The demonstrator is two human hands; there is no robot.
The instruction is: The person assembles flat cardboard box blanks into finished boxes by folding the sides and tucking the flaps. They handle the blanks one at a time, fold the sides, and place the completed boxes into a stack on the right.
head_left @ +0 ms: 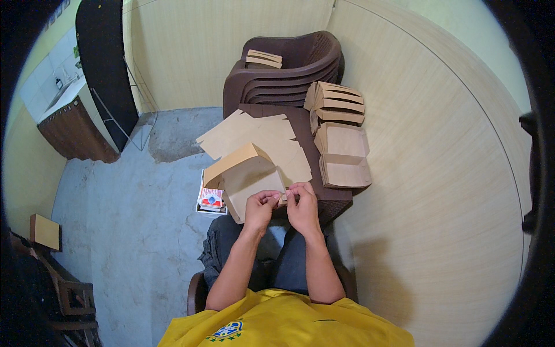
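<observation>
Cardboard box [247,186], tan and open-lidded, is held near the near-left corner of the brown plastic tabletop [307,137], its near-right corner pinched by left hand [259,209] and right hand [302,209], apparently mid-fold, tucking seemingly called for.

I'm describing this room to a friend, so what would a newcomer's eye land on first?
Probably the bright yellow shirt at the bottom middle. Just above it, the left hand and right hand pinch the right-hand corner of an open cardboard box. Farther off, a stack of dark brown plastic chairs stands at the top middle.
</observation>
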